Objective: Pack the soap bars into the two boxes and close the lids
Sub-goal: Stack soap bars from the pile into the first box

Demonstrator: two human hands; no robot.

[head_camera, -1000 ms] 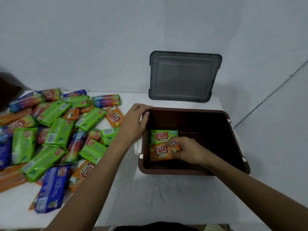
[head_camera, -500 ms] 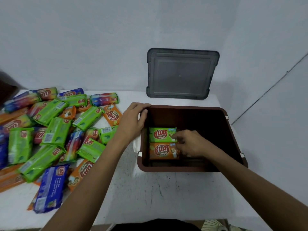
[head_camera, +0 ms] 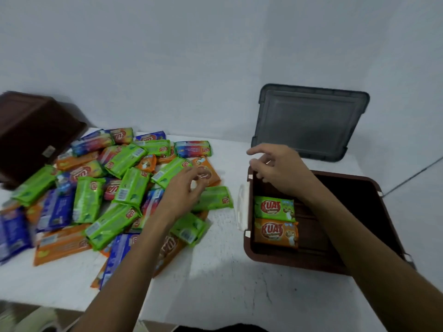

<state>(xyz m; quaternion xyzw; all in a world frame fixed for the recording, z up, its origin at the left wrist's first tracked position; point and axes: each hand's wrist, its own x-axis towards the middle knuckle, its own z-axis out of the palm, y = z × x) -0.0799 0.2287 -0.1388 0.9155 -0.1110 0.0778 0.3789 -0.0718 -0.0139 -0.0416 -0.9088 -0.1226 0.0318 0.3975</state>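
White table (head_camera: 215, 283) against a pale wall carries the open brown box (head_camera: 299, 262). Inside the box, against its left wall, a green soap bar (head_camera: 274, 208) lies flat, with an orange soap bar (head_camera: 275, 233) touching its near edge. The right hand (head_camera: 278, 168) hovers over the box's far left corner, fingers spread, slightly bent, holding nothing. Left of the box, the left hand (head_camera: 184, 192) is over the pile of soap bars (head_camera: 107, 188), fingers loosely curled; contact cannot be determined. The grey lid (head_camera: 309, 121) leans on the wall behind the box.
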